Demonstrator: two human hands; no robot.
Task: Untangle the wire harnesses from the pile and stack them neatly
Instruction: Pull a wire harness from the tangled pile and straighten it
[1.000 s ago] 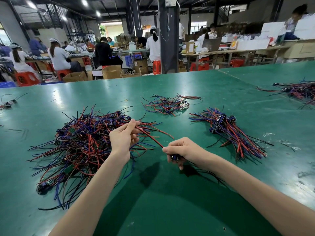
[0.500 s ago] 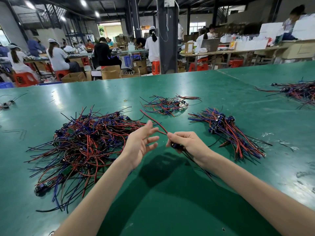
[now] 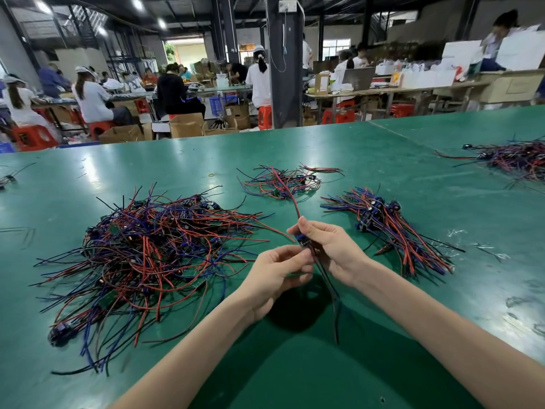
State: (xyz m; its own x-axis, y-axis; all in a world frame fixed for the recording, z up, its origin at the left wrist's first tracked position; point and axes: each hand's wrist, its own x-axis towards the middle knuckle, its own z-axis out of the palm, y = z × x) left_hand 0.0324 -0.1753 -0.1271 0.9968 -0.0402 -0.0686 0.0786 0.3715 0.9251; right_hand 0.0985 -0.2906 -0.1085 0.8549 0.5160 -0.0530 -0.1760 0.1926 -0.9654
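**Inspector:** What was recorded nearest the observer?

**Assessor:** Over the green table (image 3: 295, 373), one wire harness (image 3: 301, 239) was found held clear of the surface. The right hand (image 3: 333, 249) was clamped on it at the blue component, thumb and fingers curled round. The left hand (image 3: 277, 273) was noted just beside it. Its fingertips (image 3: 305, 261) were curled onto the black leads below the component, in what was judged a light pinch. The red lead was seen rising away from the hands, and the black leads hung toward the table.

**Inspector:** And beyond?

**Assessor:** The tangled pile (image 3: 147, 246) was noted to the left, apart from the held piece. The aligned stack (image 3: 392, 228) lay to the right, its components gathered at one end. A small loose cluster (image 3: 283, 184) was seen farther back, and another heap (image 3: 519, 157) at the far right.

**Inspector:** What was advised for the step in hand?

**Assessor:** The harness was judged free of the pile. It was recommended that the component be kept gripped while the leads were drawn straight between the fingers. The piece should then be laid on the aligned stack, component matched to the others, so that no lead would be crossed.
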